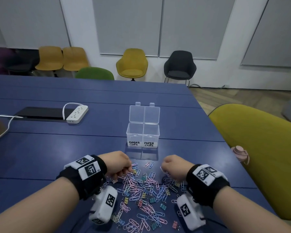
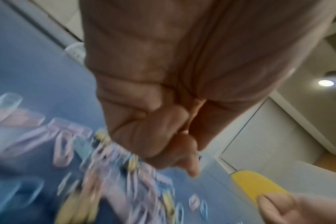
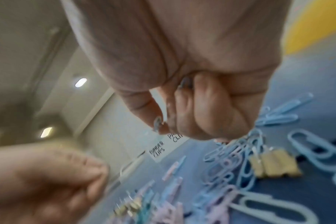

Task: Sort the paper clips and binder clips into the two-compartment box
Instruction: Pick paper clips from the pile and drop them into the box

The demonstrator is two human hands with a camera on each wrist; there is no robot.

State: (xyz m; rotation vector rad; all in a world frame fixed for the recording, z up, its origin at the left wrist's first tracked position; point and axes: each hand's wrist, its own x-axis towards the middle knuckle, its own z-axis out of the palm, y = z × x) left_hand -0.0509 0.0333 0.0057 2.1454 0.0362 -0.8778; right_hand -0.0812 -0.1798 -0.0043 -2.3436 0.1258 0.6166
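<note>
A clear two-compartment box point(image 1: 142, 130) stands open on the blue table point(image 1: 57, 148). Its left half is labelled BINDER CLIPS and its right half PAPER CLIPS, and both look empty. In front of it lies a mixed pile of pastel paper clips and small binder clips point(image 1: 146, 195). My left hand point(image 1: 128, 170) hovers over the pile's far left, fingers curled, and seems to pinch a yellow binder clip point(image 1: 134, 172); the left wrist view is blurred. My right hand point(image 1: 166, 172) is curled at the far right of the pile. Several blue paper clips point(image 3: 230, 145) hang from its fingers point(image 3: 211, 115).
A white power strip point(image 1: 77, 114) and a black panel point(image 1: 40, 113) lie at the far left of the table. A yellow chair point(image 1: 259, 148) with a pink object point(image 1: 240, 153) on it stands close to the table's right edge. More chairs line the back wall.
</note>
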